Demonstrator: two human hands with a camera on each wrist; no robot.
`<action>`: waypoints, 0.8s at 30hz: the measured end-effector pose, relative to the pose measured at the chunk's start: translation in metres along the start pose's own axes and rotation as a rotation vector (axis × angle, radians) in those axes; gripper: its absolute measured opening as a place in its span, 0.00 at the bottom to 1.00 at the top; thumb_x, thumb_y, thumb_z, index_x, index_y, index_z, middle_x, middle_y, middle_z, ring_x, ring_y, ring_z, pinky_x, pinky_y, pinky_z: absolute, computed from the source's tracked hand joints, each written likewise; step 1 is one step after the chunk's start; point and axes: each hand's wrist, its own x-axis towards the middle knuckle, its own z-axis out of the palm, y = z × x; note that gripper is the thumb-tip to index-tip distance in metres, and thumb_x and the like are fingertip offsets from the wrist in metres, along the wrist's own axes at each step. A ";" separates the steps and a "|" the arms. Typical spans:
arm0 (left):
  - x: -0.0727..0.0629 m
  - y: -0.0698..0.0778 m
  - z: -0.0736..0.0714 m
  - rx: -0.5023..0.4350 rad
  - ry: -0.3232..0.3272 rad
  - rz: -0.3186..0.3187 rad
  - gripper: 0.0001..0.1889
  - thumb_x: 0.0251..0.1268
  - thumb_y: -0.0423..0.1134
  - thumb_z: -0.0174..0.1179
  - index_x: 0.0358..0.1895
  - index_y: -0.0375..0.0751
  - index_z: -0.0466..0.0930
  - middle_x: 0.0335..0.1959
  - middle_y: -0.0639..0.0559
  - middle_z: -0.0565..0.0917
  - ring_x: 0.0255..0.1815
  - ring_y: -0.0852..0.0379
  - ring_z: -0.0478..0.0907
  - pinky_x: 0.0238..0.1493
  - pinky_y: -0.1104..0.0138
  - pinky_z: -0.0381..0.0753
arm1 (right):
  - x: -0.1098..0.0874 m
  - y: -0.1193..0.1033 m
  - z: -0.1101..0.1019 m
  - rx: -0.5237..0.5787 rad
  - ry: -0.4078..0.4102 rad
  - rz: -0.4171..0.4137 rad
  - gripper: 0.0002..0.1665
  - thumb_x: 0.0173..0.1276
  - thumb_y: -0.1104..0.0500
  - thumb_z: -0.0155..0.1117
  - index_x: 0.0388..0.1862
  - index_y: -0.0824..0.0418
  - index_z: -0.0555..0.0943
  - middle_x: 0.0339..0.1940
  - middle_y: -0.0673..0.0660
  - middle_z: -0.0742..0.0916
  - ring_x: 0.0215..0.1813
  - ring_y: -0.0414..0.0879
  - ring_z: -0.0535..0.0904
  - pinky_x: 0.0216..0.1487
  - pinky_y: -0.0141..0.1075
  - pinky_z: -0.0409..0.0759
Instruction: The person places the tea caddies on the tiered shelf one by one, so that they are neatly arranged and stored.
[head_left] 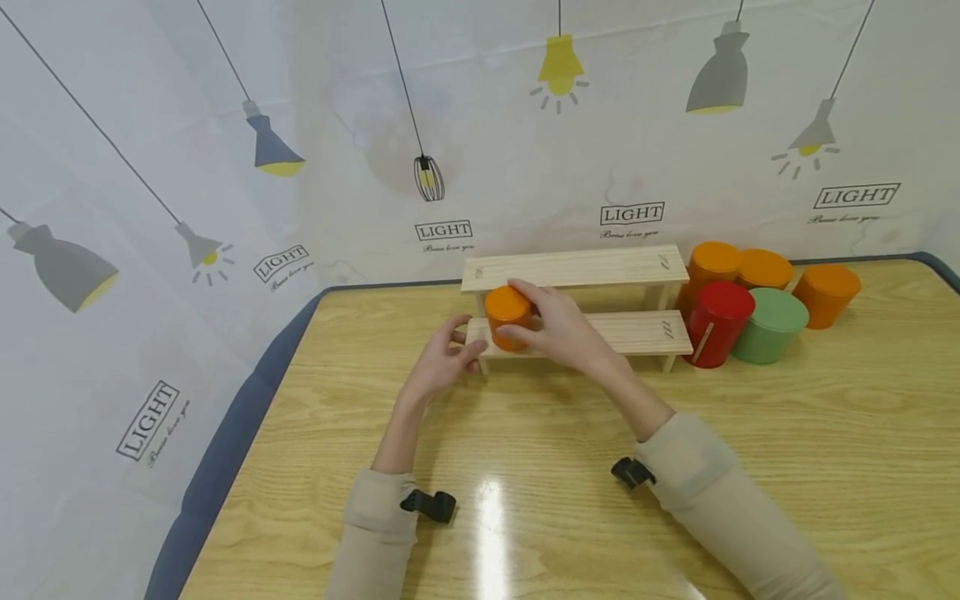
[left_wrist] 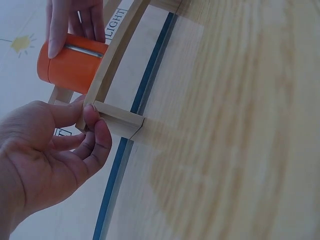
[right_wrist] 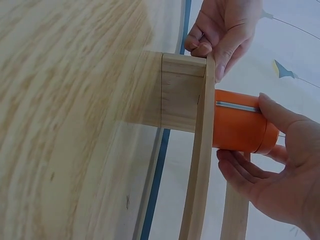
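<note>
An orange canister (head_left: 507, 315) with a silver strip down its side stands upright on the left end of the low wooden shelf (head_left: 637, 335). My right hand (head_left: 566, 332) grips the canister, thumb on one side and fingers on the other, as the right wrist view shows. At the shelf's left end my left hand (head_left: 438, 362) pinches the board's corner between thumb and curled fingers, close beside the orange canister (left_wrist: 75, 65) in the left wrist view. The canister's base meets the shelf board (right_wrist: 202, 150).
Behind the low shelf runs a taller wooden shelf (head_left: 570, 268). To the right stand a red canister (head_left: 720, 323), a green canister (head_left: 770, 325) and several orange canisters (head_left: 827, 293). A lamp-printed cloth (head_left: 510, 108) hangs behind the wooden table (head_left: 562, 500).
</note>
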 end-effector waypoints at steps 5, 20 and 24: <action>-0.004 0.010 0.000 -0.011 -0.006 -0.021 0.32 0.77 0.34 0.56 0.77 0.31 0.54 0.53 0.35 0.71 0.45 0.32 0.78 0.55 0.45 0.80 | 0.000 0.000 -0.001 -0.037 -0.023 0.023 0.48 0.70 0.50 0.70 0.80 0.65 0.58 0.66 0.70 0.76 0.64 0.61 0.74 0.65 0.53 0.75; 0.014 -0.021 0.000 -0.017 0.018 -0.012 0.35 0.75 0.38 0.60 0.78 0.36 0.54 0.52 0.39 0.70 0.40 0.44 0.80 0.50 0.53 0.83 | -0.022 0.004 -0.023 0.003 0.038 0.026 0.45 0.73 0.41 0.65 0.79 0.62 0.62 0.66 0.67 0.76 0.65 0.59 0.73 0.64 0.55 0.75; 0.012 -0.021 0.000 -0.012 0.027 -0.008 0.34 0.75 0.38 0.60 0.78 0.36 0.55 0.51 0.39 0.70 0.38 0.48 0.80 0.45 0.60 0.83 | -0.027 0.005 -0.032 0.006 0.078 0.020 0.43 0.73 0.42 0.65 0.77 0.62 0.64 0.63 0.66 0.78 0.63 0.58 0.73 0.64 0.55 0.74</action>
